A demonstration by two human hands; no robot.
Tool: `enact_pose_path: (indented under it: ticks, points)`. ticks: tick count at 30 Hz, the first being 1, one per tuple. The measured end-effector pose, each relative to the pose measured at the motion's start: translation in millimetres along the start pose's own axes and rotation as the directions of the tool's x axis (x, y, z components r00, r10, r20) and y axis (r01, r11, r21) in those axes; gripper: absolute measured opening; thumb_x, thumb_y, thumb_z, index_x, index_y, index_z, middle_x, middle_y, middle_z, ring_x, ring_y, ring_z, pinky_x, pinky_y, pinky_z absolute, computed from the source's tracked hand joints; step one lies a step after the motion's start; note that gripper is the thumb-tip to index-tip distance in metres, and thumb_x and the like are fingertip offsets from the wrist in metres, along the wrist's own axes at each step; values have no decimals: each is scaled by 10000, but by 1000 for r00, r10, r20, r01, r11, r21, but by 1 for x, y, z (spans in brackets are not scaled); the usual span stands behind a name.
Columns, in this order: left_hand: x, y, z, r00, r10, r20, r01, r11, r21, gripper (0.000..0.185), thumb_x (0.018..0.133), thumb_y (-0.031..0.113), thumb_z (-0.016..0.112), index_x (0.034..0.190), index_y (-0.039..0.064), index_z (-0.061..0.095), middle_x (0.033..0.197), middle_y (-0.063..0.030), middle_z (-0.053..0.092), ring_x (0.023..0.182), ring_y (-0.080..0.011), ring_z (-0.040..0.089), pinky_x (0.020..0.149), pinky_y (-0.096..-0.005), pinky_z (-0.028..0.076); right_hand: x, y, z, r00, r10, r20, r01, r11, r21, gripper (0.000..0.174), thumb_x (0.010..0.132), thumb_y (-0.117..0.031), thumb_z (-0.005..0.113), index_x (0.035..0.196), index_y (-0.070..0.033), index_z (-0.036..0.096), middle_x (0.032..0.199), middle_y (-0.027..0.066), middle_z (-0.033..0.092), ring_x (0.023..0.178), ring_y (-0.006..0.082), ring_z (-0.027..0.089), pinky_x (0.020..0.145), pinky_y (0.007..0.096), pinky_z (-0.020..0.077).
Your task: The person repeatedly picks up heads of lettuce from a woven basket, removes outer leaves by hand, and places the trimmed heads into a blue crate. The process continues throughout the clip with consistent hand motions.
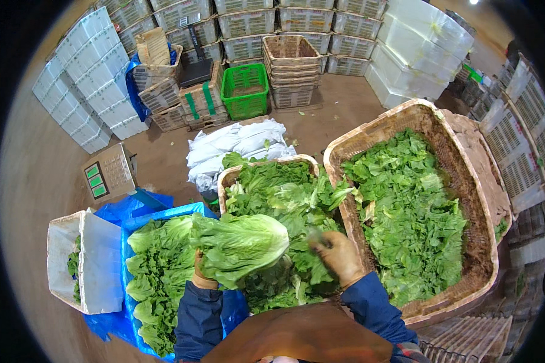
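My left hand (203, 276), in a tan glove, holds a head of romaine lettuce (250, 242) sideways, its pale stem end pointing right. The leaves hide most of that hand's fingers. To the right of the stem end is my gloved right hand (343, 261), fingers curled and blurred at the tips; whether they pinch a leaf cannot be made out. Beneath both hands, loose lettuce leaves (295, 199) fill a plastic crate (221, 193). On the left, lettuce heads (156, 272) lie in rows in a box lined with blue plastic (163, 213).
A large muddy crate (483, 236) of lettuce leaves (411, 218) stands at the right. White foam boxes (102, 263), a scale with a keypad (111, 172), white bundles (238, 145) and a green basket (245, 109) lie around. Stacked crates (250, 25) line the back.
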State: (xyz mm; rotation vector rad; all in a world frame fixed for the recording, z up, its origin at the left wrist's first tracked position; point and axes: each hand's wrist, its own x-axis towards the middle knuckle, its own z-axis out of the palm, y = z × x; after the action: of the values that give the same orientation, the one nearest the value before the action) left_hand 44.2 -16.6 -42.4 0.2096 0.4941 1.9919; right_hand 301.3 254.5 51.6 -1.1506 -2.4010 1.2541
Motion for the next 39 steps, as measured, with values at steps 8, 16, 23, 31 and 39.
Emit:
enact_pose_path:
  ticks: [8, 16, 23, 31, 39]
  points:
    - [30, -45, 82, 997, 63, -49, -58, 995, 85, 686, 1031, 451, 551, 1594, 120, 338, 1547, -174, 453, 1334, -349, 528, 1134, -558, 433, 2, -16, 40, 959, 51, 278, -261, 538, 801, 624, 904, -554, 737, 1150, 5, 608, 912, 34, 615, 801, 136, 592, 723, 299, 519]
    - [20, -6, 79, 996, 90, 10, -87, 932, 353, 664, 1058, 359, 542, 1594, 44, 308, 1520, -177, 476, 1308, -309, 548, 1121, -471, 466, -8, -6, 26, 941, -260, 216, 160, 906, 392, 437, 990, -442, 680, 1040, -9, 704, 817, 108, 665, 733, 200, 622, 668, 363, 509]
    - [-18, 50, 13, 971, 235, -34, -227, 961, 158, 824, 960, 596, 569, 1580, 96, 356, 1597, -186, 401, 1441, -419, 406, 1187, -620, 328, 4, 40, 3, 971, -133, 198, 175, 961, -216, 889, 832, -413, 845, 1503, 12, 447, 1316, 276, 596, 1243, 374, 592, 1043, 429, 493]
    - [45, -78, 117, 817, 214, 536, -574, 391, 719, 569, 946, 181, 718, 1486, 119, 549, 1653, -135, 343, 1520, -349, 316, 1241, -546, 219, 22, -7, 35, 957, 3, 290, -285, 196, 938, 978, 836, -682, 714, 1541, -75, 414, 1400, 146, 571, 1179, 267, 606, 967, 420, 547]
    - [-11, 13, 137, 997, 68, 27, -58, 523, 850, 927, 832, 100, 821, 1611, 88, 319, 1669, -137, 302, 1549, -275, 261, 1252, -455, 234, 29, -2, 11, 946, -271, 177, -29, 474, 880, 901, 706, -553, 911, 1346, -15, 574, 1196, 106, 677, 1126, 227, 639, 943, 361, 545]
